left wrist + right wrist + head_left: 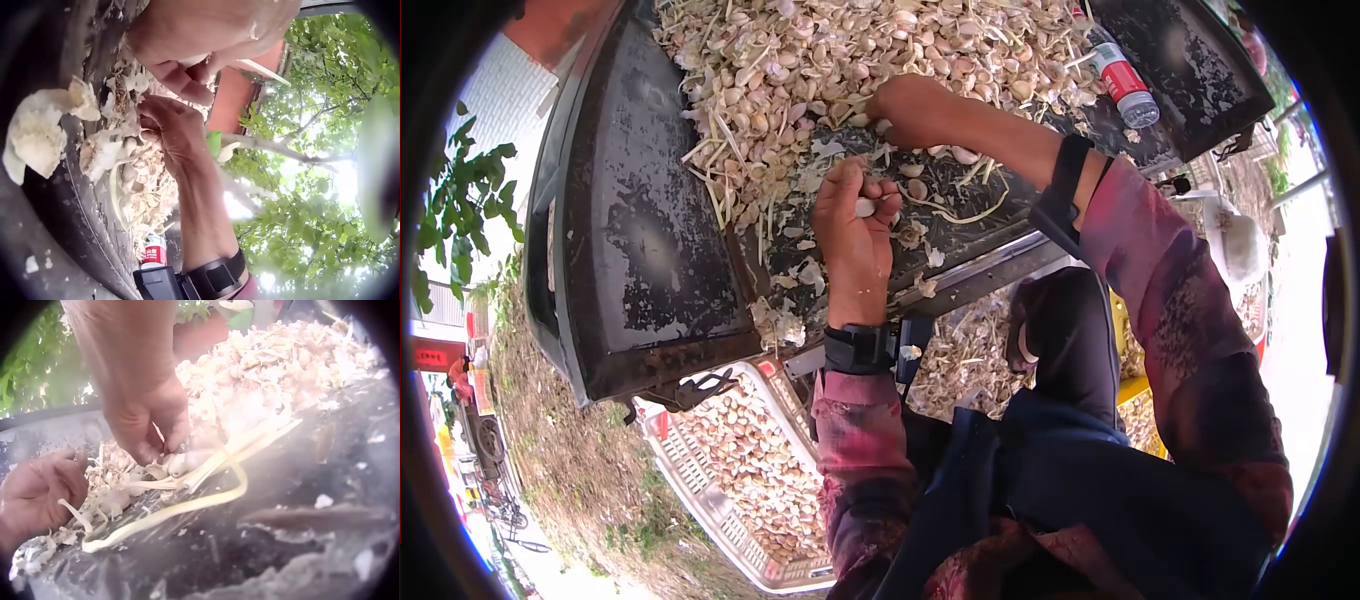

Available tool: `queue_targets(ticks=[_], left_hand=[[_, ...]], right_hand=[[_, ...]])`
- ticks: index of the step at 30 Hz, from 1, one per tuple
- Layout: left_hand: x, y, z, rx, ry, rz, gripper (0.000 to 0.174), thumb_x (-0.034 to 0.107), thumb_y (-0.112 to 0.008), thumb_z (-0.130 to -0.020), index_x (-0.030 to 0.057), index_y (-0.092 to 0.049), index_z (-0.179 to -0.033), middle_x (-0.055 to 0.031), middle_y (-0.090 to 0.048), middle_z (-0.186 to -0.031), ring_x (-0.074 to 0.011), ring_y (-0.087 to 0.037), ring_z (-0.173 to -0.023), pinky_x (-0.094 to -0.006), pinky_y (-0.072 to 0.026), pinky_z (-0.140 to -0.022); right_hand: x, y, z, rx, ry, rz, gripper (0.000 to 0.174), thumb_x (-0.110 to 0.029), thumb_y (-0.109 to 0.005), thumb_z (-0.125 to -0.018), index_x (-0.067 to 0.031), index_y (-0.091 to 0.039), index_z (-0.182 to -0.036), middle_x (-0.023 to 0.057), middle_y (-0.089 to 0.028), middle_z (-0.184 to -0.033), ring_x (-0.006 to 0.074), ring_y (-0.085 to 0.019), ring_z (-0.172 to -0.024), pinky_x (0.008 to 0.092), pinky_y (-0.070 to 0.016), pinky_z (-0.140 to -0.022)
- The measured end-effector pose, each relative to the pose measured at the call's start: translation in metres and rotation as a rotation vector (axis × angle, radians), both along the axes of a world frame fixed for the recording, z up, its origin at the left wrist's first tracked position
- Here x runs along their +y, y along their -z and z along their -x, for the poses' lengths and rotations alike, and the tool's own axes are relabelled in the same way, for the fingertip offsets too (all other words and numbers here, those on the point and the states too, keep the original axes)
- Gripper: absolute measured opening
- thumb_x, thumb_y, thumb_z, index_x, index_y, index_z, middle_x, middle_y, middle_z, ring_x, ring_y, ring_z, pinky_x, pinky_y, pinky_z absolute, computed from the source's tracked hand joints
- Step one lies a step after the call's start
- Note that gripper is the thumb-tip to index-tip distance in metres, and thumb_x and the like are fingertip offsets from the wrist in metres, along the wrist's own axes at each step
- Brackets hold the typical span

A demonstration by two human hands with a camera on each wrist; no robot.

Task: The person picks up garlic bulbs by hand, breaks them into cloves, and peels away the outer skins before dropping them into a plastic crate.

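Note:
My left hand [855,225] is palm up with fingers curled around a pale peeled garlic clove [865,207], just above the dark tabletop. In the left wrist view, a bit of the clove's white surface shows between the fingers of the left hand [212,37]. Ahead of it, my right hand [915,112] reaches down to the near edge of a heap of garlic cloves [820,60]. The right wrist view has the right hand [147,419] with thumb and fingertips pinching at a clove among the loose ones. Long dry stems [169,515] lie beside it.
A plastic bottle with a red label [1122,80] lies at the heap's right. Raised dark metal sides [650,200] flank the work surface. Below left stands a white crate [690,480] holding many cloves. Papery skins [780,325] litter the near edge.

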State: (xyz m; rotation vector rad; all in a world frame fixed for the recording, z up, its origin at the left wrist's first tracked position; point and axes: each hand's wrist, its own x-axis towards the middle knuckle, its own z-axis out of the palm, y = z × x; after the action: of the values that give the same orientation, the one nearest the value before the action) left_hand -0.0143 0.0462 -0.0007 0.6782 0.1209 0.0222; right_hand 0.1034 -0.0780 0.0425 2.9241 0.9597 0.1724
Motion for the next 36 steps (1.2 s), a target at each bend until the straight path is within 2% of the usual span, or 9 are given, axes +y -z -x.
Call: queue_targets(ticks=[2, 5, 9, 14, 19, 21, 25, 30, 36], left_hand=[[-0.001, 0.003, 0.001, 0.006, -0.043, -0.026, 0.012, 0.015, -0.054, -0.087, 0.0060, -0.055, -0.095, -0.0015, -0.054, -0.072, -0.0111, -0.054, -0.059, -0.0206, -0.0451, -0.047], [-0.002, 0.006, 0.001, -0.010, -0.125, -0.190, 0.014, 0.012, -0.054, -0.087, 0.0036, -0.055, -0.097, -0.0018, -0.052, -0.070, -0.0111, -0.051, -0.060, -0.0214, -0.0420, -0.048], [0.002, 0.007, 0.002, 0.004, -0.216, -0.243, 0.013, 0.010, -0.054, -0.086, 0.0030, -0.056, -0.097, -0.0024, -0.053, -0.070, -0.0105, -0.050, -0.057, -0.0211, -0.0377, -0.045], [0.009, 0.010, 0.001, 0.004, -0.246, -0.224, 0.013, 0.013, -0.054, -0.086, 0.0044, -0.056, -0.096, -0.0019, -0.054, -0.070, -0.0081, -0.048, -0.051, -0.0199, -0.0361, -0.041], [0.004, 0.002, 0.002, 0.021, -0.283, -0.363, 0.014, 0.010, -0.055, -0.085, 0.0034, -0.055, -0.097, -0.0021, -0.055, -0.070, -0.0069, -0.047, -0.047, -0.0197, -0.0348, -0.038], [0.000, 0.000, 0.004, -0.012, -0.276, -0.439, 0.015, 0.012, -0.057, -0.085, 0.0040, -0.056, -0.098, -0.0026, -0.056, -0.071, -0.0070, -0.047, -0.049, -0.0194, -0.0347, -0.039], [-0.008, -0.004, 0.009, -0.095, -0.231, -0.472, 0.018, 0.014, -0.059, -0.084, 0.0035, -0.056, -0.099, -0.0031, -0.058, -0.073, -0.0063, -0.047, -0.049, -0.0185, -0.0341, -0.039], [-0.015, -0.002, 0.010, -0.104, -0.199, -0.449, 0.019, 0.016, -0.058, -0.085, 0.0031, -0.056, -0.099, -0.0008, -0.056, -0.068, -0.0052, -0.047, -0.049, -0.0186, -0.0341, -0.039], [-0.018, 0.003, 0.011, -0.139, -0.147, -0.433, 0.016, 0.017, -0.058, -0.086, 0.0039, -0.056, -0.095, 0.0012, -0.053, -0.061, -0.0038, -0.045, -0.046, -0.0182, -0.0338, -0.037]], right_hand=[[-0.010, -0.001, 0.002, 0.029, -0.158, -0.228, 0.016, -0.013, -0.060, -0.063, -0.0054, -0.065, -0.077, 0.0131, -0.063, -0.078, 0.0295, -0.062, -0.075, 0.0391, -0.0491, -0.066], [-0.020, 0.005, 0.005, 0.165, -0.087, -0.298, 0.018, -0.013, -0.059, -0.062, -0.0051, -0.064, -0.077, 0.0136, -0.063, -0.078, 0.0307, -0.061, -0.072, 0.0391, -0.0487, -0.067], [-0.015, 0.003, 0.005, 0.265, -0.019, -0.284, 0.024, -0.011, -0.063, -0.064, -0.0062, -0.065, -0.088, 0.0129, -0.063, -0.081, 0.0278, -0.061, -0.077, 0.0365, -0.0486, -0.071], [-0.005, 0.006, 0.013, 0.174, -0.306, -0.160, 0.028, -0.010, -0.060, -0.067, -0.0069, -0.064, -0.095, 0.0130, -0.062, -0.086, 0.0282, -0.060, -0.081, 0.0370, -0.0485, -0.073], [0.004, -0.005, 0.016, 0.160, -0.216, -0.242, 0.025, -0.010, -0.064, -0.067, -0.0067, -0.064, -0.092, 0.0089, -0.062, -0.082, 0.0255, -0.061, -0.073, 0.0336, -0.0499, -0.067], [0.000, -0.016, 0.031, 0.519, -0.050, -0.599, 0.021, -0.014, -0.067, -0.072, -0.0035, -0.063, -0.091, 0.0055, -0.061, -0.077, 0.0147, -0.059, -0.066, 0.0260, -0.0493, -0.059], [-0.003, -0.011, 0.050, 0.881, 0.097, -1.077, 0.023, -0.017, -0.065, -0.079, -0.0001, -0.061, -0.094, 0.0018, -0.059, -0.074, 0.0064, -0.056, -0.063, 0.0187, -0.0467, -0.056], [-0.009, -0.007, 0.067, 1.140, 0.155, -1.280, 0.019, -0.020, -0.062, -0.083, -0.0040, -0.059, -0.092, -0.0014, -0.058, -0.071, 0.0042, -0.052, -0.058, 0.0168, -0.0414, -0.050], [-0.006, -0.020, 0.080, 0.948, 0.137, -1.092, 0.039, -0.036, -0.071, -0.073, -0.0003, -0.057, -0.076, 0.0035, -0.058, -0.066, 0.0089, -0.056, -0.056, 0.0203, -0.0451, -0.047]])
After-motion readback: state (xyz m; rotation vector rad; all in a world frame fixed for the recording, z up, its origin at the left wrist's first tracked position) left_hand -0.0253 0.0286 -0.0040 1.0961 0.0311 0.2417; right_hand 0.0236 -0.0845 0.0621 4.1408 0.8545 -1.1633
